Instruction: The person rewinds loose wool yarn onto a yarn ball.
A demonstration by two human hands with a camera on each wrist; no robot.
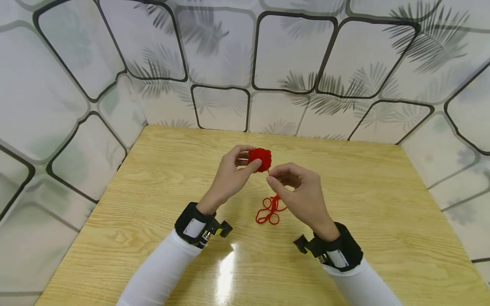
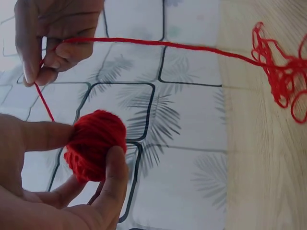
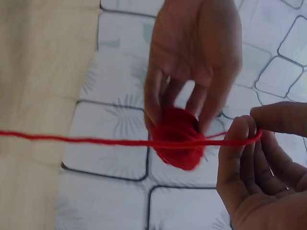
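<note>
Above the wooden table point(image 1: 153, 204), a small ball of red yarn point(image 1: 260, 159) is held in the air by the left hand point(image 1: 229, 178), whose thumb and fingertips are curled round it from opposite sides. From the ball a short length of strand point(image 2: 153, 43) is led to the right hand point(image 1: 302, 193), where it is pinched between the thumb and the bent forefinger; the other fingers are loosely curled beneath. Past that pinch the strand is drawn down to a loose tangle of yarn point(image 1: 269, 211) lying on the table, just below and between the two hands.

The ball is judged to be very light and soft: it would give under pressure, so a gentle hold across its middle, as shown in the left wrist view, is thought enough, and a hard squeeze could push loops off its surface. The wool looks fuzzy rather than slippery, so little force should be needed at the pinch. The strand is limp and thin, and it is best taken close to the ball, where tension can be kept even. The tangle on the table is considered the likeliest trouble, since its loops cross one another and could knot if pulled sharply. Behind the table, patterned wall panels point(image 1: 291, 51) are seen.
</note>
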